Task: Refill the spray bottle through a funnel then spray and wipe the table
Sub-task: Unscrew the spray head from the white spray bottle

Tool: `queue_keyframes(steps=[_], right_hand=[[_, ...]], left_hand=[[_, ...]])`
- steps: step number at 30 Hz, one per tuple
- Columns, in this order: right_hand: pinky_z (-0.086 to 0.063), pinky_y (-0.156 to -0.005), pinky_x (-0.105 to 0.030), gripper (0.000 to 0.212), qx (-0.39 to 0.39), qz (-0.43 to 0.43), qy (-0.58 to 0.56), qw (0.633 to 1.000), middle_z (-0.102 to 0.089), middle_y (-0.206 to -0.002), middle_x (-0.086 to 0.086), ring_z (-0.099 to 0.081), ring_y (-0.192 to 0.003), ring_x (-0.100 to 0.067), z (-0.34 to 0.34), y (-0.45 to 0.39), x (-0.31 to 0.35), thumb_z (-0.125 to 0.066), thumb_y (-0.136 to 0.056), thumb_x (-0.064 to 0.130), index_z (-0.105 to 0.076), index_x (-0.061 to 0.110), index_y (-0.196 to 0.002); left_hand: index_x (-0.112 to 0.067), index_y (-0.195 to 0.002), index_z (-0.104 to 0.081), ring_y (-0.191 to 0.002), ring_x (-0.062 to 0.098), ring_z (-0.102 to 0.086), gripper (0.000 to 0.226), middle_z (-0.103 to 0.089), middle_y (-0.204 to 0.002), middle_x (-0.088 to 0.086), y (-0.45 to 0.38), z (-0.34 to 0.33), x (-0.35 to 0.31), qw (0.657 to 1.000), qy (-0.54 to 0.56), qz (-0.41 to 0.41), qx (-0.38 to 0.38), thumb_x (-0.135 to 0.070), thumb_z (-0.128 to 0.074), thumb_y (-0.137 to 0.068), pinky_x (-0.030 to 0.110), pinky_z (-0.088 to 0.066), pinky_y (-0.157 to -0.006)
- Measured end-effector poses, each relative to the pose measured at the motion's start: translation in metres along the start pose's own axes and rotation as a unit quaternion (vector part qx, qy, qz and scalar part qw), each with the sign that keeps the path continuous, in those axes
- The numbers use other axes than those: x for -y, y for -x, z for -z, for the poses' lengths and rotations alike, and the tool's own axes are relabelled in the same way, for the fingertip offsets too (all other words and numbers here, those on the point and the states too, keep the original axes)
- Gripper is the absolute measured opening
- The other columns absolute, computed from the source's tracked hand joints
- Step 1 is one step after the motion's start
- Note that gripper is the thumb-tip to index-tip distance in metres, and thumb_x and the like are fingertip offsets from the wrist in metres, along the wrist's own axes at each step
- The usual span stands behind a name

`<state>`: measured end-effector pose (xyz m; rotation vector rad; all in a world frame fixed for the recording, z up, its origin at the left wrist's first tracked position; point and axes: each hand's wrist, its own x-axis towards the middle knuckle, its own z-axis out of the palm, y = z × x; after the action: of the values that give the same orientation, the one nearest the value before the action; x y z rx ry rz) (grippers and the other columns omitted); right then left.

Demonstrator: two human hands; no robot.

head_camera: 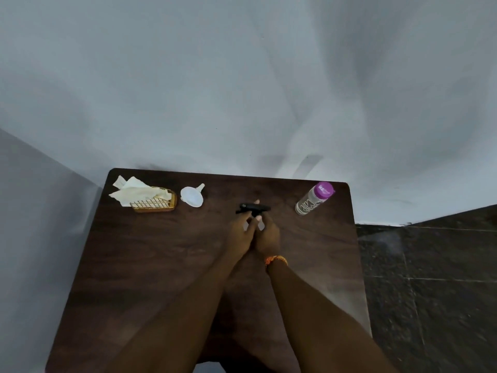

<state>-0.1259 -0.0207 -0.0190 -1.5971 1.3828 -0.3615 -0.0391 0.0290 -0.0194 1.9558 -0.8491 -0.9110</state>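
Observation:
A spray bottle with a black trigger head (253, 208) stands near the middle of the dark wooden table (150, 265). My left hand (240, 235) and my right hand (267, 236) are both wrapped around its body just below the head, so the body is mostly hidden. A white funnel (192, 196) lies on its side at the back, left of the bottle. A clear bottle with a purple cap (314, 198) lies tilted at the back right. White tissues (133, 191) spill from a gold wire basket (156, 203) at the back left.
A white wall rises right behind the table's far edge. Dark tiled floor (430, 278) lies to the right of the table. An orange band (275, 260) circles my right wrist.

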Motion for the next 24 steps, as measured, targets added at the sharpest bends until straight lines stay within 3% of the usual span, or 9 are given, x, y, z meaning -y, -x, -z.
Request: queue_keyframes(steps=[3,7,11,14,16,18,20,21,24], right_hand=[[-0.051,-0.074,-0.033,0.032,-0.015,0.025,0.014,0.999,-0.076,-0.117,-0.010,-0.073,-0.098,-0.031,0.001,0.027,-0.013,-0.055,-0.102,0.031,-0.068,0.015,-0.126],[-0.043,-0.068,-0.031,0.039,-0.036,0.047,0.050,0.997,-0.076,-0.113,-0.010,-0.073,-0.090,-0.035,-0.003,0.053,-0.030,-0.048,-0.096,0.039,-0.067,0.017,-0.122],[-0.045,-0.064,-0.032,0.028,-0.060,0.012,0.070,0.996,-0.077,-0.101,-0.012,-0.074,-0.083,-0.035,-0.012,0.068,-0.049,-0.054,-0.104,0.030,-0.069,0.012,-0.119],[-0.051,-0.062,-0.035,0.023,-0.066,-0.009,0.058,0.996,-0.078,-0.093,-0.009,-0.074,-0.080,-0.032,-0.009,0.076,-0.051,-0.055,-0.106,0.029,-0.072,0.014,-0.106],[-0.047,-0.061,-0.032,0.024,-0.068,-0.007,0.065,0.996,-0.078,-0.089,-0.009,-0.074,-0.079,-0.031,-0.002,0.076,-0.052,-0.058,-0.104,0.030,-0.075,0.013,-0.103],[-0.045,-0.060,-0.030,0.020,-0.066,0.017,0.077,0.995,-0.079,-0.086,-0.008,-0.073,-0.076,-0.029,0.005,0.078,-0.050,-0.065,-0.101,0.030,-0.078,0.016,-0.104],[-0.050,-0.061,-0.034,0.020,-0.053,0.027,0.067,0.996,-0.078,-0.086,-0.006,-0.073,-0.076,-0.029,0.010,0.080,-0.051,-0.064,-0.099,0.033,-0.078,0.021,-0.107],[-0.052,-0.062,-0.036,0.023,-0.047,0.021,0.055,0.997,-0.078,-0.086,-0.006,-0.072,-0.078,-0.030,0.011,0.081,-0.051,-0.060,-0.099,0.036,-0.077,0.022,-0.107],[-0.050,-0.062,-0.036,0.042,-0.033,0.021,0.046,0.998,-0.077,-0.085,-0.010,-0.072,-0.079,-0.035,0.013,0.086,-0.052,-0.046,-0.091,0.046,-0.076,0.018,-0.100]], left_hand=[[-0.007,-0.106,-0.072,-0.093,0.029,-0.072,0.034,-0.076,-0.100,0.011,0.029,-0.015,0.024,0.998,-0.003,0.002,-0.060,-0.037,-0.056,-0.105,0.031,-0.051,-0.078],[-0.012,-0.093,-0.074,-0.075,0.020,-0.071,0.047,-0.076,-0.083,0.004,0.062,-0.026,0.035,0.990,-0.004,-0.016,-0.138,-0.054,-0.055,-0.098,0.042,-0.057,-0.069],[-0.019,-0.089,-0.078,-0.065,0.008,-0.068,0.041,-0.074,-0.074,-0.006,0.082,-0.036,0.029,0.977,0.022,-0.018,-0.209,-0.059,-0.069,-0.088,0.039,-0.058,-0.062],[-0.026,-0.099,-0.080,-0.075,0.002,-0.071,0.048,-0.076,-0.080,-0.015,0.091,-0.042,0.026,0.975,0.061,0.024,-0.212,-0.070,-0.071,-0.082,0.041,-0.061,-0.071],[-0.030,-0.122,-0.074,-0.098,-0.009,-0.067,0.042,-0.072,-0.102,-0.034,0.095,-0.042,0.022,0.985,0.080,0.029,-0.150,-0.054,-0.075,-0.088,0.032,-0.059,-0.092],[-0.030,-0.148,-0.056,-0.124,-0.012,-0.056,0.054,-0.056,-0.129,-0.047,0.098,-0.039,0.016,0.991,0.114,0.019,-0.068,-0.029,-0.072,-0.096,0.018,-0.046,-0.108],[-0.030,-0.150,-0.053,-0.133,-0.003,-0.054,0.053,-0.058,-0.143,-0.030,0.100,-0.036,0.018,0.990,0.136,0.006,-0.032,-0.018,-0.066,-0.100,0.022,-0.045,-0.112],[-0.027,-0.144,-0.060,-0.130,0.000,-0.058,0.046,-0.064,-0.141,-0.018,0.101,-0.035,0.019,0.990,0.139,0.001,-0.034,-0.016,-0.065,-0.101,0.027,-0.048,-0.111],[-0.022,-0.106,-0.077,-0.091,0.004,-0.071,0.011,-0.078,-0.098,-0.007,0.107,-0.036,0.024,0.991,0.096,-0.005,-0.095,-0.023,-0.072,-0.096,0.037,-0.058,-0.081]])
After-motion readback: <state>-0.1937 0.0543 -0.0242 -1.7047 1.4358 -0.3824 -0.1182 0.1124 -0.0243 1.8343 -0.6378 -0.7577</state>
